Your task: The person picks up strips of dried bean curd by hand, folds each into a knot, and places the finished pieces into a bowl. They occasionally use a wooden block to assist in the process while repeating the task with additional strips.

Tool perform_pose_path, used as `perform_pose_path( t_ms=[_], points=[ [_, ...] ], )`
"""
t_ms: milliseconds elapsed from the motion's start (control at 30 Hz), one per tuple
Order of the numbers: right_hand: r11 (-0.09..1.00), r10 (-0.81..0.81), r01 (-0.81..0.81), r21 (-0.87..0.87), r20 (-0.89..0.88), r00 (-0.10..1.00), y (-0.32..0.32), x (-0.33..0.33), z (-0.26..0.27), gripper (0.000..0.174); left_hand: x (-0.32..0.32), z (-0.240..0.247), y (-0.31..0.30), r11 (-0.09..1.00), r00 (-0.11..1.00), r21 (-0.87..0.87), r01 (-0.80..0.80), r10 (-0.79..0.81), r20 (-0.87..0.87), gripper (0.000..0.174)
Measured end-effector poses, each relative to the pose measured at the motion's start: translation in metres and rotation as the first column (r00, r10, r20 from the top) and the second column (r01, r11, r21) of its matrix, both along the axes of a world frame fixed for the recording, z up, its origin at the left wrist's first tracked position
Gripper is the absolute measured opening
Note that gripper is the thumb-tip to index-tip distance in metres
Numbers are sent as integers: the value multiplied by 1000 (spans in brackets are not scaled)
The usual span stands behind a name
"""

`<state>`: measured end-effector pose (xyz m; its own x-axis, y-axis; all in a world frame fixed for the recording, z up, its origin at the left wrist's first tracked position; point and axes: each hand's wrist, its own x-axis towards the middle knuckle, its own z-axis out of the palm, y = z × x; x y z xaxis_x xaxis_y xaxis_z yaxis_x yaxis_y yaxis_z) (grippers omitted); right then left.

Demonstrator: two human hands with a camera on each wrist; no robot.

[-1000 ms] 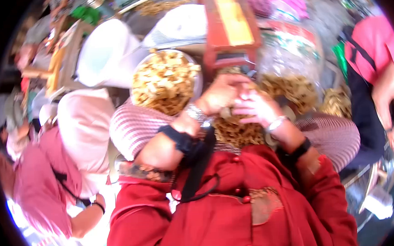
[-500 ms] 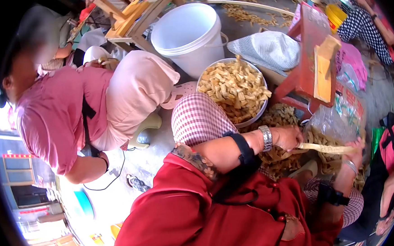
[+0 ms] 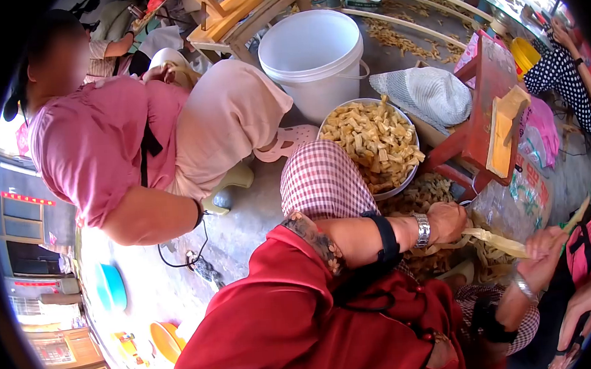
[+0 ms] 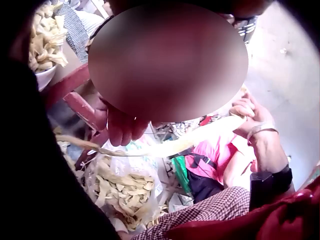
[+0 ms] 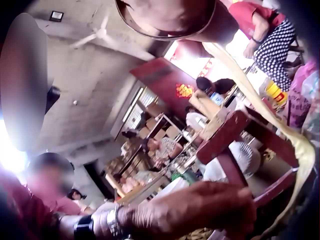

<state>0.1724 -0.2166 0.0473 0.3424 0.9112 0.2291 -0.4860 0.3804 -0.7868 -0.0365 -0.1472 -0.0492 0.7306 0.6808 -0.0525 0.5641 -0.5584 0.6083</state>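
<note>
In the head view my left hand (image 3: 449, 222), above a silver watch, grips one end of a long, flat pale tan strip (image 3: 496, 241). My right hand (image 3: 543, 253) holds the strip farther along, and a pointed end sticks out past its fingers. The left wrist view shows the strip (image 4: 175, 146) running between both hands, with the left fingers (image 4: 125, 132) curled. In the right wrist view the strip (image 5: 270, 102) hangs from my right hand (image 5: 170, 15). Beneath the hands lie more tan strips (image 3: 442, 260). By my knee a bowl (image 3: 414, 170) is heaped with short folded pieces.
A red wooden bench (image 3: 472, 140) with a yellow wooden piece (image 3: 506, 134) on top stands just beyond my hands. Behind the bowl are a white bucket (image 3: 315, 68) and a grey-white cloth (image 3: 425, 95). People sit close on both sides. A clear plastic bag (image 3: 513, 201) lies past the bench.
My hands, close together before the bench at first, have moved apart with the strip between them. The right hand has gone farther right. The head view has turned left.
</note>
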Motion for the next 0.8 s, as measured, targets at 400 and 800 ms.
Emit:
perform_pose_path(
  t_ms=[400,800],
  points=[
    [942,134,-84,-325,135,982,-14,-148,-28,34,-8,-20,23,410,595,-822,394,568,568,18],
    [889,-164,164,-428,37,986,-13,-87,-38,29,-17,66,44,485,898,-866,122,317,304,30]
  ],
)
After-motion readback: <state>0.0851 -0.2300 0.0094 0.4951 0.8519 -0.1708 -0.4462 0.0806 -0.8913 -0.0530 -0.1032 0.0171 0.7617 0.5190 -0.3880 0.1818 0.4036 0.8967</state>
